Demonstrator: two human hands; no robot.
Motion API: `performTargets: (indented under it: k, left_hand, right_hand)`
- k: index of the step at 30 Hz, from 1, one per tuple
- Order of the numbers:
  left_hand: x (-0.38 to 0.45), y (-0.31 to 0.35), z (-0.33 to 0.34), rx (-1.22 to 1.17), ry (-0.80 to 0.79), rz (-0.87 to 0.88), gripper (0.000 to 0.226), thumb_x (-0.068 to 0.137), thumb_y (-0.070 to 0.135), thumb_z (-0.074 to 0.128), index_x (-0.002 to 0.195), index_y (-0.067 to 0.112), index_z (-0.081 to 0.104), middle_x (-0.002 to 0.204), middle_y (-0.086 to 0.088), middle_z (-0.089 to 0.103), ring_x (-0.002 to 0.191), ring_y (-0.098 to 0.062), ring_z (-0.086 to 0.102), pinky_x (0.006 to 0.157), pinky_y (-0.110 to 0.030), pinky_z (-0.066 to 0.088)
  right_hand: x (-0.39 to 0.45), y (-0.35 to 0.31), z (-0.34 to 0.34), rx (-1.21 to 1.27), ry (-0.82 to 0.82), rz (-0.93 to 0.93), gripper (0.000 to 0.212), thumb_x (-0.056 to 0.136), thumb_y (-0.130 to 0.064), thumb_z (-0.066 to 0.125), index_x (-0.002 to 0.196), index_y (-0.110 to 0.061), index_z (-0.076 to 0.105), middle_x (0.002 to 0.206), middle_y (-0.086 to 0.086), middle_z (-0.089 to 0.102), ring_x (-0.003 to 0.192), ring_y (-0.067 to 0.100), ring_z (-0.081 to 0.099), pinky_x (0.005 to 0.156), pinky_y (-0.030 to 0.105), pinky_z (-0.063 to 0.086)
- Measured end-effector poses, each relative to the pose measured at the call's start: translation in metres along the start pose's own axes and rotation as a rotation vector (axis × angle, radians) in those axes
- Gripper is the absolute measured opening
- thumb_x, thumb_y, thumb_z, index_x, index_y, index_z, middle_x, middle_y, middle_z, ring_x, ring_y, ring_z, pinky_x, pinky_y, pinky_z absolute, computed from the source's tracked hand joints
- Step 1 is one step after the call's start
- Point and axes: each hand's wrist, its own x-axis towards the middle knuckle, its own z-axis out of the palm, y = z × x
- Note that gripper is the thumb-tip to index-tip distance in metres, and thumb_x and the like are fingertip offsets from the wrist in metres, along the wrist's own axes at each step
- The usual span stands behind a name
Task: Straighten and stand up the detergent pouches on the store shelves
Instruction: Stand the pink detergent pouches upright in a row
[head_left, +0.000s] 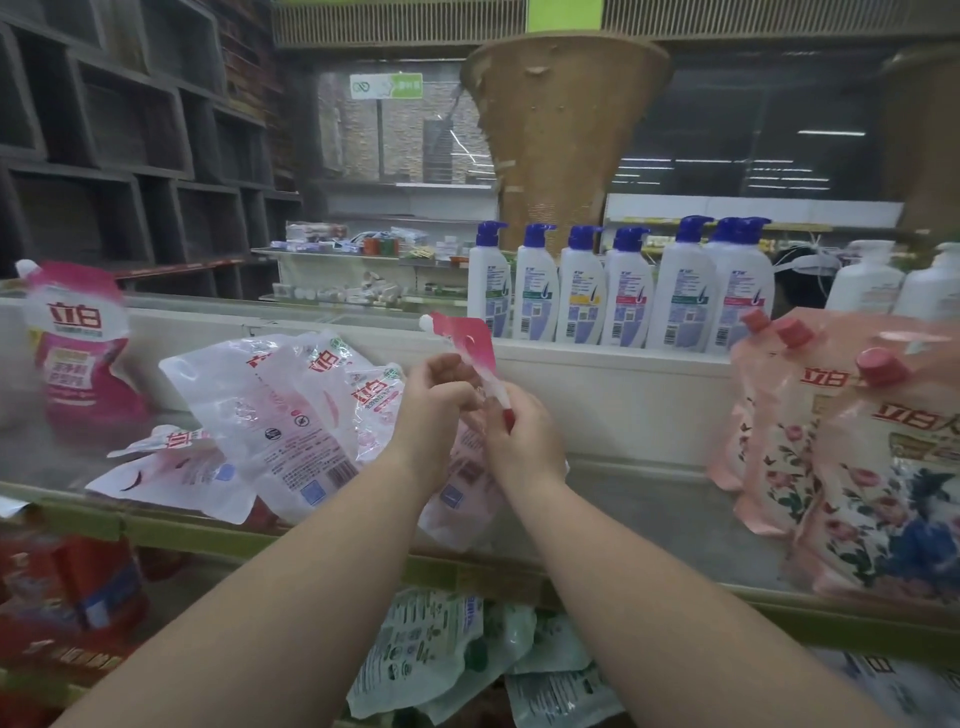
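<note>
I hold a pale pink detergent pouch (470, 343) upright at the middle of the top shelf, seen edge-on with its white spout up. My left hand (434, 410) grips its left side. My right hand (519, 436) pinches its right edge. Left of my hands, several white-and-pink pouches (291, 415) lie slumped and overlapping on the shelf. One magenta pouch (78, 348) stands at the far left. At the right, several floral pink pouches (852, 457) with red caps stand upright.
A row of white pump bottles (618, 296) with blue tops stands on the raised ledge behind. The green shelf edge (467, 571) runs across in front. Green-and-white pouches (452, 660) and red packs (78, 587) lie on the shelf below.
</note>
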Motion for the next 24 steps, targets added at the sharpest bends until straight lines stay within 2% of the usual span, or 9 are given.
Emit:
performTargets:
  k: [4, 6, 9, 12, 16, 18, 21, 23, 24]
  left_hand:
    - [0.012, 0.000, 0.007, 0.064, 0.036, -0.031, 0.044, 0.088, -0.009, 0.055, 0.129, 0.007, 0.059, 0.120, -0.011, 0.070, 0.097, -0.016, 0.072, 0.066, -0.019, 0.059]
    - [0.024, -0.002, 0.010, 0.113, 0.051, -0.052, 0.038, 0.094, -0.008, 0.055, 0.130, 0.006, 0.058, 0.116, -0.009, 0.069, 0.093, -0.014, 0.070, 0.065, -0.020, 0.056]
    - [0.043, -0.003, 0.014, 0.187, 0.063, -0.076, 0.038, 0.094, 0.000, 0.060, 0.132, 0.009, 0.058, 0.119, -0.010, 0.067, 0.107, -0.020, 0.066, 0.075, -0.028, 0.049]
    - [0.054, -0.001, 0.022, 0.272, 0.042, -0.116, 0.045, 0.091, 0.008, 0.064, 0.135, 0.015, 0.058, 0.122, -0.008, 0.067, 0.118, -0.024, 0.061, 0.089, -0.036, 0.050]
    - [0.063, 0.007, 0.035, 0.360, -0.006, -0.130, 0.055, 0.087, 0.016, 0.067, 0.141, 0.020, 0.055, 0.127, -0.007, 0.065, 0.121, -0.026, 0.058, 0.108, -0.050, 0.049]
    - [0.070, 0.007, 0.041, 0.376, -0.031, -0.145, 0.050, 0.091, 0.014, 0.063, 0.140, 0.019, 0.053, 0.121, -0.005, 0.067, 0.113, -0.021, 0.061, 0.100, -0.045, 0.051]
    - [0.081, 0.004, 0.051, 0.379, -0.061, -0.172, 0.034, 0.096, 0.009, 0.054, 0.130, 0.006, 0.059, 0.103, -0.005, 0.070, 0.093, -0.016, 0.064, 0.073, -0.034, 0.044]
    - [0.083, 0.002, 0.057, 0.404, -0.051, -0.181, 0.013, 0.101, 0.007, 0.049, 0.101, 0.008, 0.062, 0.084, -0.002, 0.064, 0.079, -0.015, 0.060, 0.066, -0.030, 0.039]
    - [0.084, 0.000, 0.060, 0.406, -0.039, -0.194, 0.020, 0.104, 0.006, 0.046, 0.088, 0.012, 0.057, 0.075, 0.000, 0.060, 0.071, -0.014, 0.057, 0.064, -0.029, 0.037]
  right_hand:
    - [0.004, 0.005, -0.009, 0.044, 0.039, 0.076, 0.036, 0.110, -0.049, 0.042, 0.131, -0.033, 0.066, 0.117, -0.009, 0.072, 0.103, 0.015, 0.069, 0.085, 0.041, 0.062]
    - [0.008, 0.008, -0.016, 0.092, 0.044, 0.127, 0.035, 0.109, -0.051, 0.044, 0.130, -0.034, 0.066, 0.114, -0.010, 0.074, 0.103, 0.016, 0.072, 0.086, 0.045, 0.064]
    - [0.014, 0.014, -0.029, 0.142, 0.071, 0.192, 0.032, 0.110, -0.048, 0.048, 0.129, -0.030, 0.066, 0.114, -0.008, 0.076, 0.104, 0.018, 0.073, 0.090, 0.046, 0.062]
    - [0.017, 0.023, -0.039, 0.153, 0.081, 0.227, 0.032, 0.110, -0.046, 0.050, 0.128, -0.026, 0.066, 0.115, -0.006, 0.076, 0.106, 0.019, 0.072, 0.092, 0.044, 0.062]
    - [0.022, 0.032, -0.045, 0.188, 0.091, 0.264, 0.033, 0.109, -0.049, 0.051, 0.126, -0.026, 0.066, 0.113, -0.008, 0.076, 0.105, 0.017, 0.073, 0.090, 0.043, 0.062]
    - [0.024, 0.036, -0.048, 0.189, 0.090, 0.271, 0.033, 0.108, -0.051, 0.051, 0.125, -0.027, 0.066, 0.112, -0.009, 0.076, 0.104, 0.017, 0.072, 0.089, 0.043, 0.062]
    - [0.025, 0.039, -0.051, 0.188, 0.081, 0.276, 0.032, 0.108, -0.051, 0.052, 0.122, -0.026, 0.066, 0.110, -0.009, 0.075, 0.103, 0.017, 0.072, 0.083, 0.037, 0.059]
    - [0.026, 0.041, -0.052, 0.187, 0.082, 0.281, 0.030, 0.108, -0.050, 0.052, 0.118, -0.026, 0.065, 0.107, -0.009, 0.075, 0.101, 0.017, 0.071, 0.074, 0.032, 0.056]
    - [0.026, 0.042, -0.053, 0.192, 0.084, 0.283, 0.028, 0.109, -0.050, 0.052, 0.117, -0.026, 0.065, 0.106, -0.009, 0.074, 0.100, 0.017, 0.071, 0.070, 0.029, 0.053]
